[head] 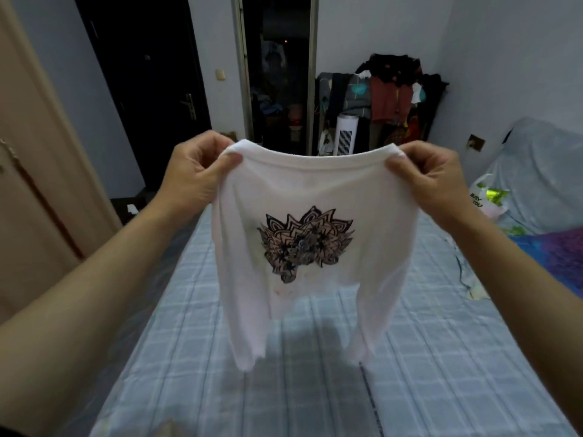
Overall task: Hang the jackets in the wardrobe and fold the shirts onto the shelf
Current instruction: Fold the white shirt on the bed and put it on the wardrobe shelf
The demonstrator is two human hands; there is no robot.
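Left hand (195, 171) and right hand (432, 181) are both pinching the white shirt (309, 241) at its shoulders. Shirt is hanging above the checked bed (426, 357).

Ahead of us the bed (410, 357) lies bare under the hanging shirt (303, 190), open room for our hands. A blanket (555, 247) and bag (489, 197) crowd the right edge; the wardrobe door (41, 171) flanks the left.
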